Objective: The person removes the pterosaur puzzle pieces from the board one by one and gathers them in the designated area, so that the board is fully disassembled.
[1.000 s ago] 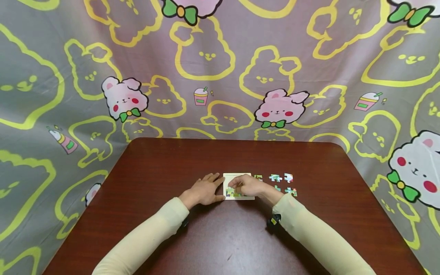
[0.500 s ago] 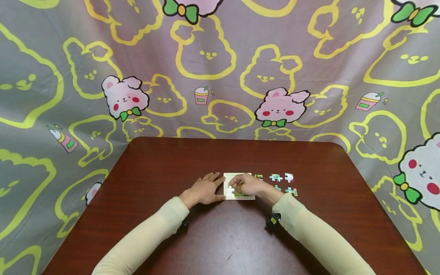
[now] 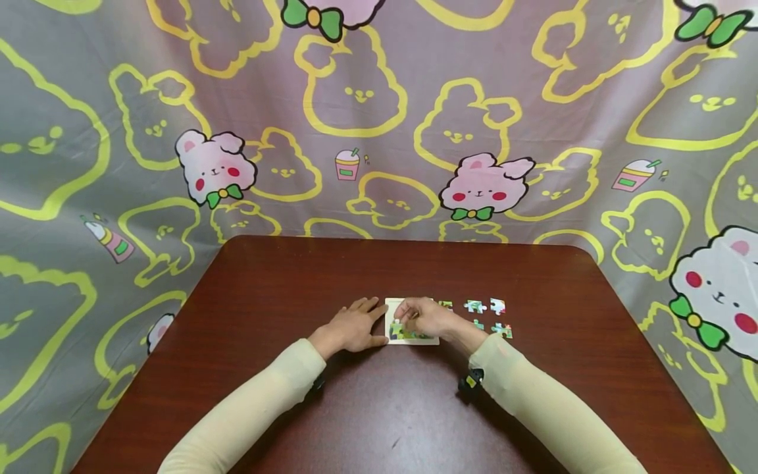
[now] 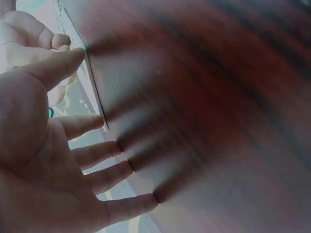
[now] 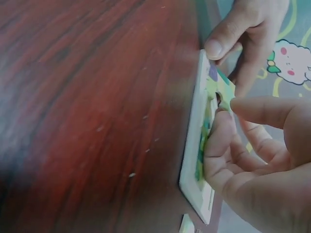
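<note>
A small pale puzzle tray [image 3: 411,342] lies on the table, with green and yellow picture pieces along its near side. My left hand [image 3: 353,328] rests on the table with its fingers spread, left of the tray. In the left wrist view, the thumb [image 4: 68,63] and index fingertip are right at the tray's edge. Over the tray, my right hand [image 3: 428,317] has curled fingers. In the right wrist view they pinch a green and yellow jigsaw piece [image 5: 225,87], tilted close over the tray [image 5: 193,141]. The right hand hides part of the tray.
Several loose jigsaw pieces [image 3: 474,307] lie on the table to the right of the tray, partly behind the right wrist. The brown table [image 3: 296,276] ends at a patterned cloth [image 3: 379,158] hanging behind and along the sides.
The piece at the tray's near left corner looked white half a second ago and now shows its green and yellow picture. Both hands have stayed nearly in place.
</note>
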Tool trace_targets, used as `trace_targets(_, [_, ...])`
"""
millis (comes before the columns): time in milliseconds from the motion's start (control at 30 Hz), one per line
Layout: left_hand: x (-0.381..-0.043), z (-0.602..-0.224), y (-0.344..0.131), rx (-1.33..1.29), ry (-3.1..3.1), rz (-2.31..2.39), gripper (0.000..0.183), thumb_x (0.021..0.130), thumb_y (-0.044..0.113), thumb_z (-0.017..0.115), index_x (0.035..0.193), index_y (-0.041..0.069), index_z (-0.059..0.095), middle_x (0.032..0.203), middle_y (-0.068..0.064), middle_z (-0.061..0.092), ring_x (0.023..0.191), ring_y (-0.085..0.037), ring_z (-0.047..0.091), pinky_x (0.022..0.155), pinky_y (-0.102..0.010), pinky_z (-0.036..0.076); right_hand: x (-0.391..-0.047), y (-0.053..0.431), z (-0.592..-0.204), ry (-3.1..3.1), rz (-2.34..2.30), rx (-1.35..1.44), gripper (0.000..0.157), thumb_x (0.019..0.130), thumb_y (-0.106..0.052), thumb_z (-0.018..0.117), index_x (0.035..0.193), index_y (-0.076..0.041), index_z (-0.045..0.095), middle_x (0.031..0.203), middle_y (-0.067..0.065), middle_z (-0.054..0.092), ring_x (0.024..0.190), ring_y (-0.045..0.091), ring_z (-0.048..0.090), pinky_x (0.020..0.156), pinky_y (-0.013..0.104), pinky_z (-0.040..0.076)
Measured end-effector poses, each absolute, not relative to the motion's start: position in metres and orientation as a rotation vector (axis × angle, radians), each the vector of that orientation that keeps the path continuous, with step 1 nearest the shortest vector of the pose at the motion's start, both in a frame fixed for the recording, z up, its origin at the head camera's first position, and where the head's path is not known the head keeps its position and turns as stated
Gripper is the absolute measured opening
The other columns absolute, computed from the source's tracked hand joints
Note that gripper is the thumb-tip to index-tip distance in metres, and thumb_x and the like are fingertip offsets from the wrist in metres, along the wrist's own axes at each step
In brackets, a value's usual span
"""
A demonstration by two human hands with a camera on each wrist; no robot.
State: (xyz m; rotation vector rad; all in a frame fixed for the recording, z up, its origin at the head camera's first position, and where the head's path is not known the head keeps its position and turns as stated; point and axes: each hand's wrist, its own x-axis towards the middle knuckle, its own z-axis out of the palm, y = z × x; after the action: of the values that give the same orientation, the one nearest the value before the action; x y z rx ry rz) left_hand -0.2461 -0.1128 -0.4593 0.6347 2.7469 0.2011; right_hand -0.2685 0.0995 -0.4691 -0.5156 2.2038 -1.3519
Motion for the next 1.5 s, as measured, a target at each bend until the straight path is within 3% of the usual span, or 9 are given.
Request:
trace_targets(300, [-0.246,-0.461,-0.113,0.639,2.748,0.195,0.077,0.094,0.057,0.059,0.157,0.022,0.034,0.165,-0.011,0.028,0.152,-0.035,0.027,0.114,-0.061,0.035,-0.269,0.1,-0.474,2.272,-1.357,-0.526,0.017,0.088,0.005,0.063,0.104,0.002,0.065,0.091,0.017,0.069,0.067,0.014,0.059,0.057,0.025,0.049])
trace_targets(633, [-0.249,-0.463,-0.113,0.626,2.742,0.169,0.078,0.094,0.059,0.057,0.158,0.024,0.031,0.166,-0.009,0.025,0.153,-0.033,0.025,0.115,-0.06,0.034,-0.27,0.103,-0.474,2.229,-1.415,-0.476,0.02,0.088,0.003,0.064,0.107,0.001,0.066,0.09,0.012,0.066,0.071,0.015,0.058,0.057,0.027,0.049])
trace_targets(933, [-0.25,-0.461,-0.113,0.634,2.745,0.187,0.079,0.093,0.058,0.06,0.157,0.022,0.033,0.165,-0.011,0.027,0.152,-0.034,0.026,0.114,-0.062,0.034,-0.272,0.108,-0.469,2.186,-1.448,-0.473,0.02,0.09,0.003,0.061,0.109,0.003,0.065,0.09,0.013,0.066,0.071,0.018,0.065,0.06,0.031,0.055])
trace_targets(1500, [-0.248,-0.46,-0.114,0.641,2.723,0.232,0.074,0.095,0.053,0.061,0.157,0.023,0.034,0.166,-0.007,0.026,0.153,-0.037,0.024,0.114,-0.064,0.033,-0.266,0.146,-0.466,2.201,-1.396,-0.473,0.018,0.094,-0.004,0.062,0.111,0.002,0.065,0.086,0.009,0.068,0.072,0.019,0.066,0.059,0.031,0.052])
